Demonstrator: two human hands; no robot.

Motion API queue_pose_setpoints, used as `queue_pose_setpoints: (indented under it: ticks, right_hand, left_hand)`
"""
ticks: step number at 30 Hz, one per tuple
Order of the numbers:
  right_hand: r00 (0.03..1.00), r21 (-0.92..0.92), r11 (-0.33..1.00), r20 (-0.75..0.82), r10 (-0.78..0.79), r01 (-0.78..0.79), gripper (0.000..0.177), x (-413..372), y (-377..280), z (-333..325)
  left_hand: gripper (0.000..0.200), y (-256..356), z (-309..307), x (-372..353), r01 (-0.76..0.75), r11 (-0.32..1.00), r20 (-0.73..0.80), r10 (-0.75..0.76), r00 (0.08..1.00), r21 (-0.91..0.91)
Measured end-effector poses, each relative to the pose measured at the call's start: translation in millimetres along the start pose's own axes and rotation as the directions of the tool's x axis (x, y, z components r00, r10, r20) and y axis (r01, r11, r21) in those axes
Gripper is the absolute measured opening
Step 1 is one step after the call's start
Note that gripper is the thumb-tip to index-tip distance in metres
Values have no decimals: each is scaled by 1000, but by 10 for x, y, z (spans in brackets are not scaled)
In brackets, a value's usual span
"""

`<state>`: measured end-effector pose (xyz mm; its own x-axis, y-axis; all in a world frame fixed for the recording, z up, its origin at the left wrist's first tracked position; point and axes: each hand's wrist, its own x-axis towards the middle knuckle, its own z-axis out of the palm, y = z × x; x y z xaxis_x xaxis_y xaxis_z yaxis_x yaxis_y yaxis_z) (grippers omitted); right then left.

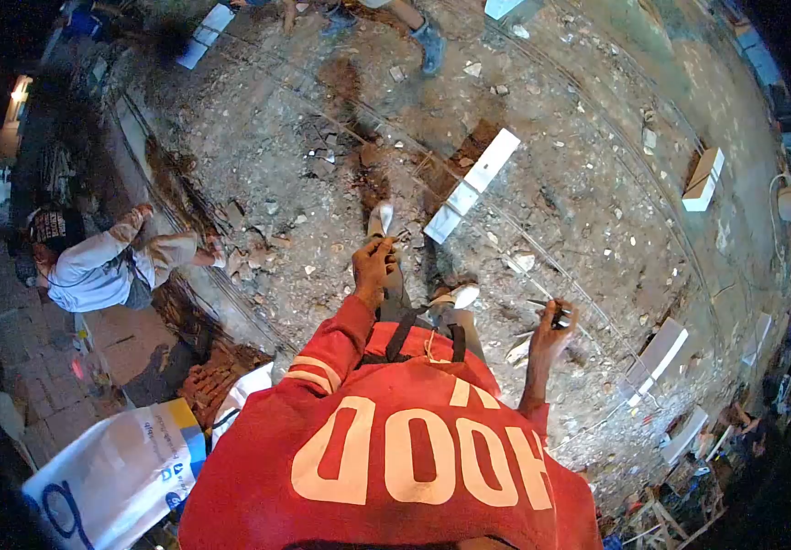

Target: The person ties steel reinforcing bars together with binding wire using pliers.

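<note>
My left hand point(373, 272) is in front of the red top's sleeve, its fingers pinched together above my left shoe; whatever they may hold is too small to make out. On the right, my right hand point(553, 324) is wrapped round a dark-handled tool point(560, 317), whose thin pointed end sticks out to the left. The stony ground lies below both hands. A long white block point(473, 187) rests at an angle on the ground, beyond my shoes and between the two hands.
At the left a person point(102, 266) sits by the paving. Another person's legs point(418, 32) show at the top. More white blocks point(703, 180) lie at the right, with rods or strings point(542, 257) along the ground. A printed white sack point(120, 467) is at lower left.
</note>
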<state>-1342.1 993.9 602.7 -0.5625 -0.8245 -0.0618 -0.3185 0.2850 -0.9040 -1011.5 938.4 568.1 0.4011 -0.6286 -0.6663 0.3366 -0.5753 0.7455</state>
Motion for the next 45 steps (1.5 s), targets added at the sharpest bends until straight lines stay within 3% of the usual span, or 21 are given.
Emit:
queue_pose_setpoints:
  ticks: [4,8,13,15,16,17,20,23,24,25,27,31,33,35,37,38,39,40,42,44,45]
  right_hand:
    - [986,-136,981,73,149,-138,14,-63,-250,697]
    - [993,-345,932,-6,120,-115,13,-71,33,1574]
    - [976,-275,939,-127,179,-208,26,-22,424,2712]
    - [884,0,929,-310,351,-369,25,-30,730,3161]
    - [910,-66,954,-324,257,-293,26,41,677,3339]
    - [868,83,945,-375,324,-317,27,47,1065,3549]
    - [871,-65,956,-434,231,-286,27,358,1313,4237]
    - [854,89,965,-450,261,-248,33,490,1878,4735]
    - [863,-100,941,-440,250,-324,33,594,1937,4889]
    - [870,-291,872,-423,252,-394,33,629,2009,4953]
    - [941,-394,891,-323,96,-226,35,522,2386,5089]
    - [843,-202,833,-292,451,-516,25,53,2207,4706]
    - [743,341,816,-351,570,-466,25,-390,2311,4384]
    - [812,-195,842,-439,383,-503,25,-692,2253,3938]
    - [793,-351,714,-345,503,-606,21,-725,1654,3483]
    - [775,-468,621,-316,547,-629,20,-812,1583,3237]
    - [752,-575,520,-292,591,-632,19,-887,1525,3015]
    - [751,-584,538,-202,629,-608,17,-885,1329,2851]
    - [745,-585,563,-109,658,-583,15,-791,951,2613]
    - [813,-674,658,144,564,-337,19,-717,604,2529]
    - [723,-565,677,192,663,-471,15,-603,425,2447]
  left_hand:
    - [18,243,-273,410,16,999,12,-16,1000,33]
    - [20,595,-607,1140,35,989,65,-45,997,141]
    - [22,856,-951,2366,11,956,188,-69,980,292]
    - [22,973,-1065,2667,34,929,202,-115,973,368]
    - [22,963,-1116,2817,40,920,178,-118,977,389]
    - [22,964,-1190,2891,56,909,146,-126,981,413]
    - [22,986,-1235,3317,75,891,215,-189,958,449]
    - [24,955,-1257,3473,82,839,206,-226,952,538]
    - [23,885,-1217,3564,68,837,198,-206,958,542]
    - [23,861,-1171,3590,65,833,182,-195,964,550]
    - [22,829,-1146,3620,59,792,212,-233,949,607]
    - [23,558,-1157,3572,103,828,199,-250,947,552]
    - [24,516,-1042,3518,-15,702,262,-246,933,712]
    - [25,361,-950,3509,2,710,274,-275,922,705]
    - [27,189,-921,3479,61,723,261,-325,909,688]
    - [21,91,-940,3508,18,624,301,-402,865,782]
    - [17,-5,-808,3477,-407,552,606,-239,759,728]
    - [14,-140,-590,3422,-756,401,848,-122,516,518]
    - [15,-258,161,3019,-885,425,981,-119,154,191]
    - [16,-573,504,2610,-847,529,974,-215,-75,52]
    - [17,-781,594,2449,-775,631,962,-223,-158,19]
